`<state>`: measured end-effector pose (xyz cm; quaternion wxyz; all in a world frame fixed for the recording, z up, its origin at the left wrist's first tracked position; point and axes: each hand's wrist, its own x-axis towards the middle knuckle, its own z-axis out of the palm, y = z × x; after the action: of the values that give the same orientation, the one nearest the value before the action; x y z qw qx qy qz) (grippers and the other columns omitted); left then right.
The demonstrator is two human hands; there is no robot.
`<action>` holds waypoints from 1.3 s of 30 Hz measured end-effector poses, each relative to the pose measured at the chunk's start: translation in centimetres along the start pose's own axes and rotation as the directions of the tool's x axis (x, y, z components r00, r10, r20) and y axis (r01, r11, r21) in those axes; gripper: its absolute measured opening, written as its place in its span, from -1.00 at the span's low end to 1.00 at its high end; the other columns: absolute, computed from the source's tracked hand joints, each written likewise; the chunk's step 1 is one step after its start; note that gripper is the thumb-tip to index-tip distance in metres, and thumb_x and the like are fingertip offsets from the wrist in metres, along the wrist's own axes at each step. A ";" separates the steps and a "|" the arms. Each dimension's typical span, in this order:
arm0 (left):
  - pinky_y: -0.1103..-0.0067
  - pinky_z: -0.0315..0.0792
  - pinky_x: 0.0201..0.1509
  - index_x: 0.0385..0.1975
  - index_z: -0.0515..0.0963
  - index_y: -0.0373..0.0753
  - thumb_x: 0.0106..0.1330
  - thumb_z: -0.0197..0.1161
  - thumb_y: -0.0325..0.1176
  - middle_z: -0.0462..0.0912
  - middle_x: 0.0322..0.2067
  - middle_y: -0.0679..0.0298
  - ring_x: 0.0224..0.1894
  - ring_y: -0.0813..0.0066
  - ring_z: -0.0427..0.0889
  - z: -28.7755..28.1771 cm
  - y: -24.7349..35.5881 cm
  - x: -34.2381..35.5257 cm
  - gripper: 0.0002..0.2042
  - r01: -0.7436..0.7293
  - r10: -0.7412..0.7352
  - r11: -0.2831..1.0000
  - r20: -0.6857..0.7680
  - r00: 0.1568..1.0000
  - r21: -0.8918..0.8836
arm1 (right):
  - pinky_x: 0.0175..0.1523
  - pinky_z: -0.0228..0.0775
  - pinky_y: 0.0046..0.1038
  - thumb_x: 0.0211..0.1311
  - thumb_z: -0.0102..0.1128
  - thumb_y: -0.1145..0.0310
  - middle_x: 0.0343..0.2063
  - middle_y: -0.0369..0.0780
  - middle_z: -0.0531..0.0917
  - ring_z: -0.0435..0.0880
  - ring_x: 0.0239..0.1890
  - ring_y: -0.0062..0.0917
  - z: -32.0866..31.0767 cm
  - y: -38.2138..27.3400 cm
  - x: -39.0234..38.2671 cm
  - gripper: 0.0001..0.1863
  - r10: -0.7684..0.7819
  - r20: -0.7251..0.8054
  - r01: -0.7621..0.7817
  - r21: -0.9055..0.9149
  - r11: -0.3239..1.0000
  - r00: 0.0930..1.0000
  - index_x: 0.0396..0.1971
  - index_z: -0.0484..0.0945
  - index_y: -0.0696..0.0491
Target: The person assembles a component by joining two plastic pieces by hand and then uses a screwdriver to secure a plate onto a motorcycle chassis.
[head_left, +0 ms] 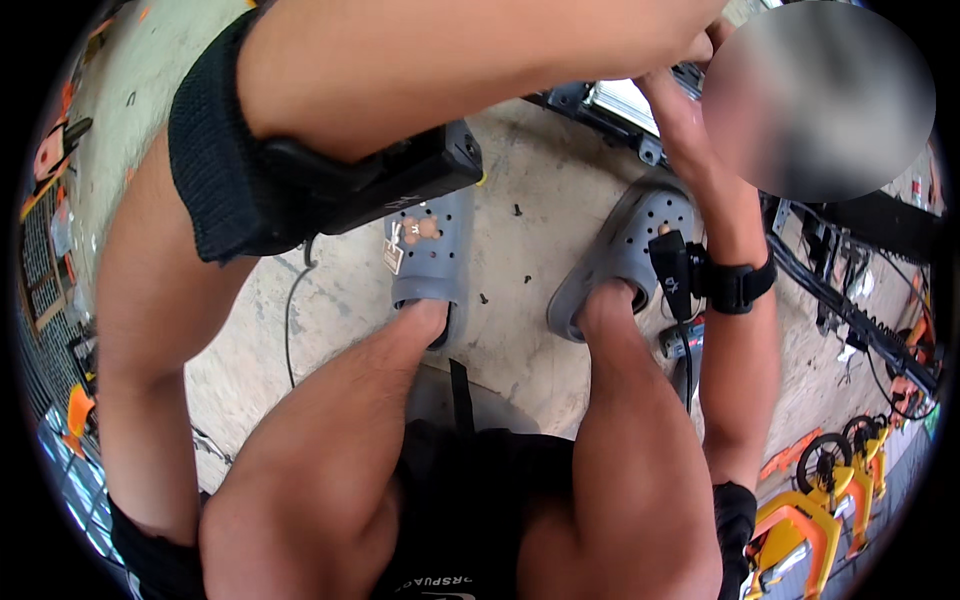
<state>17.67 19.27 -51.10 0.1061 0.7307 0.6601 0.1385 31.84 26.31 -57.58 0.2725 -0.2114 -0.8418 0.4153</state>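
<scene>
My left forearm crosses the top of the view, and my left hand (700, 42) reaches the upper right, its fingers mostly hidden. Just below it, my right hand (680, 115) is raised beside a black frame assembly with a silver metal part (622, 102). Both hands are close together there. A blurred patch covers part of that area, so what the fingers grip, if anything, does not show. A black cuff with a box-shaped device (400, 175) is strapped to my left forearm. My right wrist carries a black strap with a small device (680, 275).
Several small dark screws (517, 210) lie on the concrete floor (500, 250) between my grey clogs (430, 250). A blue and dark tool (682, 342) lies beside my right leg. Black frame tubes (850, 315) extend at right. Yellow two-wheelers (800, 530) stand at lower right.
</scene>
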 end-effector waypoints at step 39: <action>0.39 0.50 -0.43 -0.48 0.57 -0.52 0.25 0.26 -0.23 0.55 -0.63 -0.10 -0.53 0.01 0.61 -0.1 -0.3 -0.2 -0.65 0.186 -0.215 0.948 -0.092 0.972 -0.257 | 0.11 0.42 -0.48 0.13 0.39 0.30 -0.18 -0.15 0.73 0.68 -0.08 -0.57 0.2 3.3 -0.3 -0.59 -0.008 -0.045 0.011 0.075 0.997 0.999 -0.05 0.61 0.19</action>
<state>17.33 19.06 -51.12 0.1703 0.6313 0.7138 0.2510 32.38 27.88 -60.51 0.3011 -0.2063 -0.8202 0.4406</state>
